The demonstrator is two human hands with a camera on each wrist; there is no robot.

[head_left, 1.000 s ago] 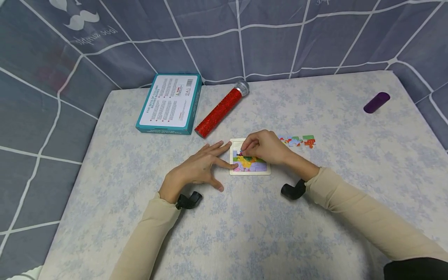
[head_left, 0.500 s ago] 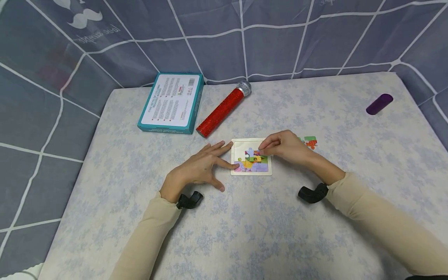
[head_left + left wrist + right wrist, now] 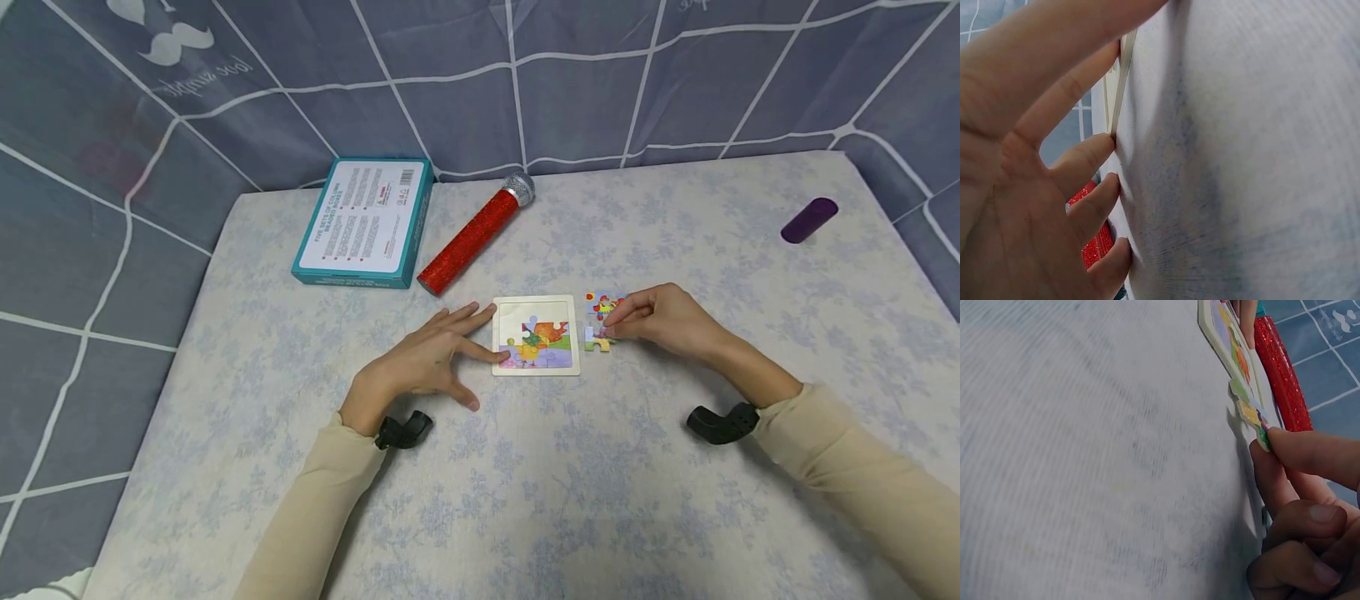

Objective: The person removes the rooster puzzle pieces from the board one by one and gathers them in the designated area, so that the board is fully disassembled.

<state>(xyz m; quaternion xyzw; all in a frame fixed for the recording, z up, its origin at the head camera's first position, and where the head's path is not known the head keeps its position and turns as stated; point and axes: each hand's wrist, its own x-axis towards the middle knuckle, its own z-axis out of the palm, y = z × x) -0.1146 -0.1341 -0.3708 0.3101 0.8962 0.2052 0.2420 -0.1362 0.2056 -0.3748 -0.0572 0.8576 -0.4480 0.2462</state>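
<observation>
A square puzzle tray [image 3: 536,372] lies on the table, its lower part filled with colourful pieces and bare board showing at the top and left. My left hand [image 3: 423,358] lies spread at its left side, index finger over the lower left corner and another fingertip at the left edge. To the right of the tray my right hand [image 3: 675,325] pinches a small green and purple puzzle piece [image 3: 1264,437] between thumb and forefinger. A yellow and green part [image 3: 1249,412] adjoins it; whether the two are joined I cannot tell. More loose puzzle pieces [image 3: 600,302] lie behind, partly hidden by the right hand.
A red glittery microphone [image 3: 472,237] lies behind the tray, next to a teal-edged box [image 3: 363,218] at the back left. A purple cylinder [image 3: 809,221] lies at the far right. Grey curtain cloth [image 3: 585,100] hangs along the table's back edge.
My right hand has moved right, from over the tray to the table beside it, with a puzzle piece in its fingertips. The orange picture in the tray is now uncovered. My left hand has stayed put.
</observation>
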